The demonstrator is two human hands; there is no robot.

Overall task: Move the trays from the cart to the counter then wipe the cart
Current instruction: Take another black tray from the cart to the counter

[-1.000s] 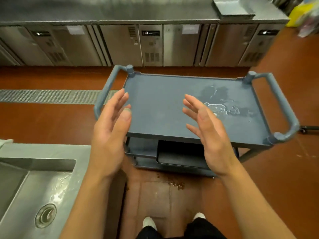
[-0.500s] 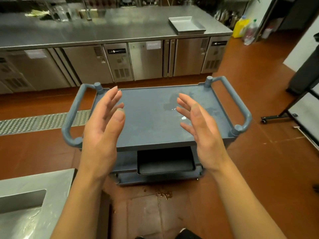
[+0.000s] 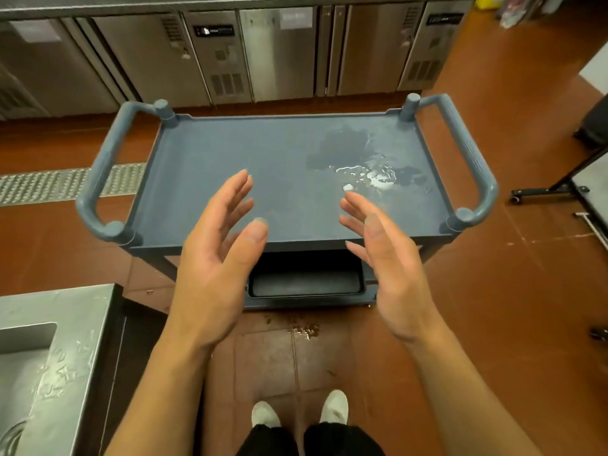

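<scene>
Two bare forearms, no sleeves, no rings or watch on left hand (image 3: 210, 274) or right hand (image 3: 391, 271); black trousers (image 3: 309, 439), white shoes (image 3: 334, 408).

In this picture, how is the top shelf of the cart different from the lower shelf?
The top shelf carries no tray; the lower shelf still holds a dark tray. The top shelf is well lit and seen whole, with a wet puddle on its right part; the lower shelf lies in shadow, mostly hidden under the top one, so wetness there cannot be judged. Both belong to the same grey-blue cart, and neither open hand touches either.
</scene>
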